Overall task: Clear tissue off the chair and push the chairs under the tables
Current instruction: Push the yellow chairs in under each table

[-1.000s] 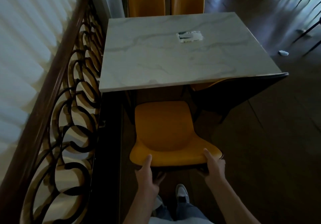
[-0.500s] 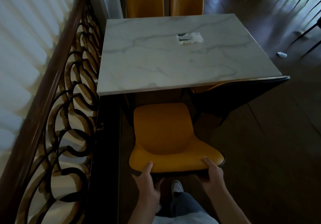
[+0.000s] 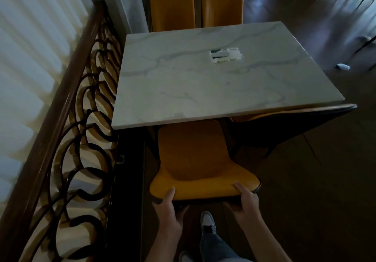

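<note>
The marble table (image 3: 213,82) fills the middle of the room, a wrapped tissue pack (image 3: 225,55) lying on its far half. Straight ahead of the person, the yellow chair (image 3: 195,160) faces the table, its seat front just under the near edge and its back still out in the open. The line from backrest to seat front runs directly away from the person, so a straight push should send it under. Both hands sit equally near: the left hand (image 3: 169,213) and right hand (image 3: 247,204) each grip the backrest's top rim, thumbs on top, fingers curled behind.
</note>
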`<state>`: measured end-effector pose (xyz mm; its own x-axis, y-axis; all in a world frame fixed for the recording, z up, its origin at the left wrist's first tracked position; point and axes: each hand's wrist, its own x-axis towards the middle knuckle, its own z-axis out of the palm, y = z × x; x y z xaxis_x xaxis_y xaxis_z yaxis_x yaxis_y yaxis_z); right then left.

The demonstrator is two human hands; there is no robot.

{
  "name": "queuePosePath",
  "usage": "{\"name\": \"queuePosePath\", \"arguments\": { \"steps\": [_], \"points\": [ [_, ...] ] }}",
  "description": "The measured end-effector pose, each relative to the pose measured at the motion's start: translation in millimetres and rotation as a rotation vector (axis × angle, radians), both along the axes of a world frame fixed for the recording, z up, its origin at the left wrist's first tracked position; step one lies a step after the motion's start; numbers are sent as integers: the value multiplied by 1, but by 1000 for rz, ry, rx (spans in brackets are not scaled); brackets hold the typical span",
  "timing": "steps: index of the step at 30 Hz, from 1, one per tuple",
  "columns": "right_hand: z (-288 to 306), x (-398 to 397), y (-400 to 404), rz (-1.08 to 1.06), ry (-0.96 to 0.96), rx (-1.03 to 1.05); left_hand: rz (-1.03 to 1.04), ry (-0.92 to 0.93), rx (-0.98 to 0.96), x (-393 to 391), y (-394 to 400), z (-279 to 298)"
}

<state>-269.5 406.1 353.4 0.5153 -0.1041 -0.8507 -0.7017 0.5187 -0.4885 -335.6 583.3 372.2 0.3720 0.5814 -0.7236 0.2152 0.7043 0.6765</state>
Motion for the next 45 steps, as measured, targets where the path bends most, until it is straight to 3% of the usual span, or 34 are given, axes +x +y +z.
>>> {"name": "queuePosePath", "arguments": {
  "steps": [10,18,45],
  "points": [
    [0,75,11,48,-75,21,25,60,-58,77,10,-2],
    [-2,121,20,61,-80,27,19,7,-151,111,25,-5],
    [-7,214,54,56,-105,88,34,-6,-194,205,69,-19]
  ]
}}
